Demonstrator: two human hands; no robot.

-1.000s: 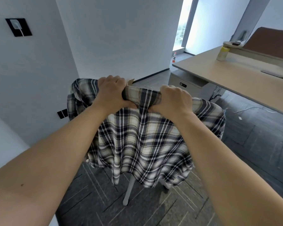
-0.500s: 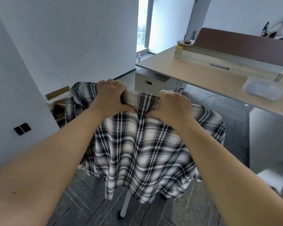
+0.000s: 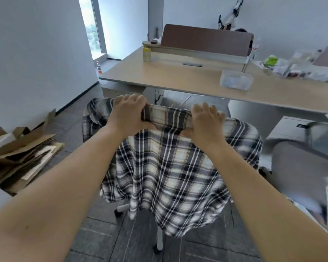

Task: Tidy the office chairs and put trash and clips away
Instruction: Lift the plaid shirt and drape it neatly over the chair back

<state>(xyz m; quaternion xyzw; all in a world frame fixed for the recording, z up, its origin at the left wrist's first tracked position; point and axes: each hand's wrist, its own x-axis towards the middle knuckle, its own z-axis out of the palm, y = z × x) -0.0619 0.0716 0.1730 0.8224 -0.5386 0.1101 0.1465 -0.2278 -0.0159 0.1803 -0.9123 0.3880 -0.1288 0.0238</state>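
An office chair stands in front of me with a black-and-white plaid shirt (image 3: 169, 167) draped over its backrest, hiding the back itself. Only its white base legs and castors (image 3: 159, 241) show below the cloth. My left hand (image 3: 129, 114) grips the top of the covered backrest on the left. My right hand (image 3: 204, 123) grips it on the right, fingers curled over the edge. The chair faces the wooden desk (image 3: 178, 76).
A second grey office chair (image 3: 299, 167) sits at the right. Flattened cardboard (image 3: 21, 154) lies on the floor at the left wall. On the desk are a clear plastic box (image 3: 235, 80), a yellowish jar (image 3: 146, 54) and clutter at far right. A bottle (image 3: 98, 67) stands by the window.
The view and the chair have swung right, from facing the wall to facing the desk. Both hands have kept their grip on the covered backrest, now slightly further apart.
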